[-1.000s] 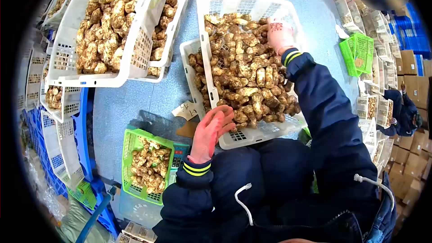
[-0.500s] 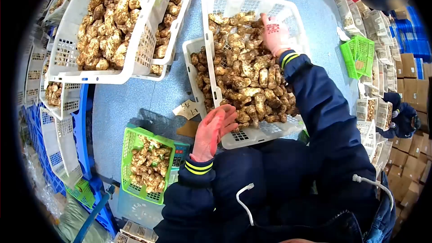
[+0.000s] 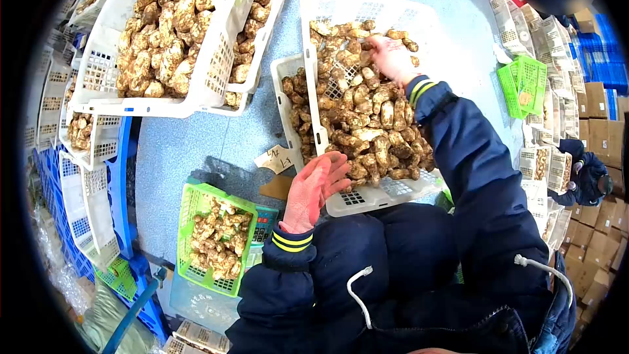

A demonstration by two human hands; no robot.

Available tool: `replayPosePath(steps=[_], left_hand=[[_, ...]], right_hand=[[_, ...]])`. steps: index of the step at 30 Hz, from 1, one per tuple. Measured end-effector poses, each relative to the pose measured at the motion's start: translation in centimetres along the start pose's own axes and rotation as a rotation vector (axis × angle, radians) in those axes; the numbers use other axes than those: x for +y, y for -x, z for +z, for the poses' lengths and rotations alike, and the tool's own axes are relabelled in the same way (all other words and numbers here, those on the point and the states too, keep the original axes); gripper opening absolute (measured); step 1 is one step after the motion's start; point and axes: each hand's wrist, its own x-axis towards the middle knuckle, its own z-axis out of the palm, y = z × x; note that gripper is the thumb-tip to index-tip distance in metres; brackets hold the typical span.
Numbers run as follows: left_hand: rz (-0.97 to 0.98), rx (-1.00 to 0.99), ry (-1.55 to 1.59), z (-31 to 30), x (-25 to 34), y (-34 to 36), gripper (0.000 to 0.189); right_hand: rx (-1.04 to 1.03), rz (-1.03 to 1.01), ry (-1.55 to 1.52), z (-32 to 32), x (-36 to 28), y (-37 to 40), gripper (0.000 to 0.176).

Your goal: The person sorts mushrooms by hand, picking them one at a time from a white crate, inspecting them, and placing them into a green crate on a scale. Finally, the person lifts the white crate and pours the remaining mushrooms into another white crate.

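Observation:
A white plastic crate (image 3: pixel 359 204) in front of me holds many brown-and-cream mushrooms (image 3: pixel 386 115). My right hand (image 3: pixel 393 60), in a pinkish glove, reaches over the far part of the pile. Its fingers touch the mushrooms there, slightly smeared, with nothing seen held in them. At the crate's near left corner, my left hand (image 3: pixel 316 190) in a pink glove has its fingers stretched out, beside the rim and the nearest mushrooms. Beneath this crate is another white crate (image 3: pixel 283 95) of mushrooms, partly hidden.
On the left, a large white crate (image 3: pixel 141 106) is heaped with mushrooms. A green basket (image 3: pixel 185 223) of mushrooms stands next to a calculator-like keypad (image 3: pixel 263 221). A marked cardboard piece (image 3: pixel 275 159) lies on the blue table (image 3: pixel 177 147). Right are green baskets (image 3: pixel 522 85) and another person (image 3: pixel 583 174).
My right hand has shifted slightly left and nearer. Mushrooms at the crate's far end have spread, baring some of its mesh bottom. My left hand stays at the near corner.

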Motion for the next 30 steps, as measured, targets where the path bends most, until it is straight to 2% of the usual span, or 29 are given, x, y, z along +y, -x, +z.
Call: replayPosePath(steps=[1,2,3,5,6,7,9,11,12,15,16,17,19,21,23,25,27,29,30], left_hand=[[0.002,-0.004,0.003,0.0,0.0,0.0,0.036],[0.001,-0.007,0.004,0.1,0.0,0.0,0.036],[0.000,-0.001,-0.003,0.2,0.1,0.0,0.036],[-0.002,0.005,-0.009,0.1,0.0,-0.1,0.036],[-0.005,-0.002,-0.006,0.0,0.0,-0.1,0.036],[-0.008,-0.007,-0.005,-0.1,0.0,-0.1,0.036],[0.002,0.002,-0.011,0.1,0.0,0.0,0.036],[0.009,0.006,-0.014,0.2,0.0,0.1,0.036],[0.003,0.012,-0.012,0.1,0.0,-0.1,0.036],[-0.011,0.014,-0.005,-0.1,-0.1,-0.2,0.035],[-0.012,0.009,0.002,-0.1,-0.1,-0.3,0.035],[-0.013,0.005,0.002,0.1,-0.1,-0.3,0.035],[-0.015,0.012,0.016,0.1,0.0,-0.1,0.034],[-0.014,0.006,0.020,-0.2,-0.1,-0.3,0.034],[-0.017,-0.018,0.028,-0.4,-0.2,-0.4,0.034],[-0.015,-0.002,0.008,-0.2,-0.2,-0.3,0.034],[-0.015,0.016,-0.015,0.3,0.1,-0.1,0.034],[-0.042,0.050,-0.086,0.9,0.6,0.2,0.035],[-0.039,0.039,-0.079,0.8,0.5,0.1,0.036]], right_hand=[[0.067,0.049,0.032,-1.2,0.6,0.1,0.033],[0.222,0.064,0.131,-2.0,0.9,0.4,0.031],[0.413,-0.104,0.358,-2.4,1.4,0.4,0.028],[0.396,-0.309,0.451,-1.7,1.1,-0.3,0.026],[0.142,-0.355,0.037,0.6,1.8,-0.7,0.024],[-0.082,-0.378,0.337,1.0,-0.7,0.1,0.023],[-0.401,-0.425,0.093,1.8,-2.1,1.8,0.023],[-0.251,-0.475,0.386,2.6,-3.0,2.1,0.023],[-0.217,-0.515,0.427,2.5,-3.0,2.1,0.021],[-0.296,-0.539,0.464,2.5,-3.2,1.5,0.015],[-0.389,-0.518,0.576,3.2,-4.0,1.4,0.014],[-0.377,-0.513,0.598,3.6,-4.5,1.6,0.018],[-0.508,-0.395,0.528,4.0,-4.8,1.6,0.018],[-0.561,-0.399,0.553,3.5,-4.7,1.5,0.020],[-0.538,-0.267,0.449,2.8,-5.1,0.8,0.019],[-0.045,-0.228,0.345,2.4,-4.9,0.2,0.017],[-0.088,-0.051,0.326,1.7,-4.4,-1.5,0.018],[-0.096,-0.062,0.295,3.4,-2.4,-2.5,0.020],[-0.170,-0.101,0.314,3.7,-2.5,-2.8,0.021]])
